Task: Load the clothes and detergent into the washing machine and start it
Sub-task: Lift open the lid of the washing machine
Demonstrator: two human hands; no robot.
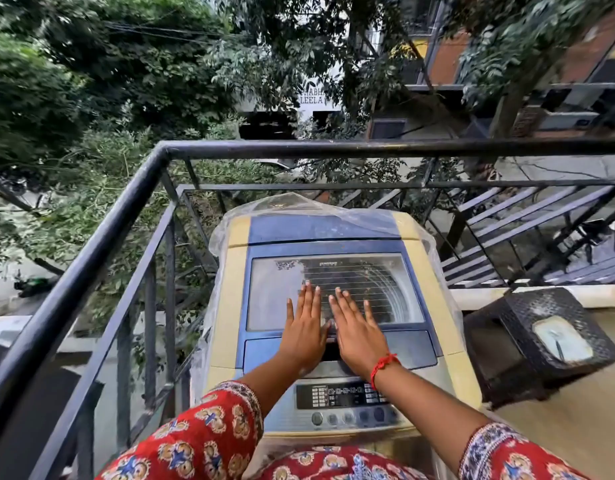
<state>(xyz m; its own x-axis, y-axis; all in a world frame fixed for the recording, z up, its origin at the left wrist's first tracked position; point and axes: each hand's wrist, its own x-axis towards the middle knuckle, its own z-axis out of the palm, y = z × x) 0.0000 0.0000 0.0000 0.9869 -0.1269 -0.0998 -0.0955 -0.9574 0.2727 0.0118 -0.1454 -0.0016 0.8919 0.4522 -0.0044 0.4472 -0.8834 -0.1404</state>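
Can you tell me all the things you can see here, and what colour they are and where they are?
washing machine: one, cream and blue, in the middle against the balcony rail
lid: one, see-through window in a blue frame, closed on top of the machine
control panel: one, grey with dark buttons, at the machine's near edge
plastic cover: one, clear, pushed back over the machine's far end and sides
railing: one, black metal, around the balcony
stool: one, dark woven plastic, right of the machine
trees: many, green, beyond the rail
building: one, orange and grey, far right
sleeves: two, red with flower print, at the bottom
left hand: one, flat on the lid
right hand: one, flat on the lid, red thread at the wrist
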